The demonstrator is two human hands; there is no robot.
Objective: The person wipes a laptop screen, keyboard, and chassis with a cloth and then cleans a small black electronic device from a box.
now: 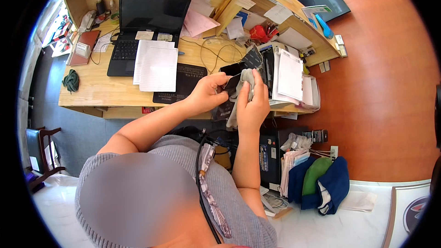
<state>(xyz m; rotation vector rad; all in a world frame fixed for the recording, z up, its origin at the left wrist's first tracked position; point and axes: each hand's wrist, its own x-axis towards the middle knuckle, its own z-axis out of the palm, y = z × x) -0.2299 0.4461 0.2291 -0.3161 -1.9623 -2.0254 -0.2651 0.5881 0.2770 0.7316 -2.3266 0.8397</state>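
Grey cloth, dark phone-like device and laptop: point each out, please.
grey cloth [244,82], head view, on its upper fold.
dark device [232,84], head view, on its visible face.
laptop [151,13], head view, on its dark screen.

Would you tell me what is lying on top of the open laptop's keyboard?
White lined sheets of paper lie across the right half of the laptop, spilling onto the wooden desk. The keys at left remain visible; whatever lies beneath the sheets is hidden.
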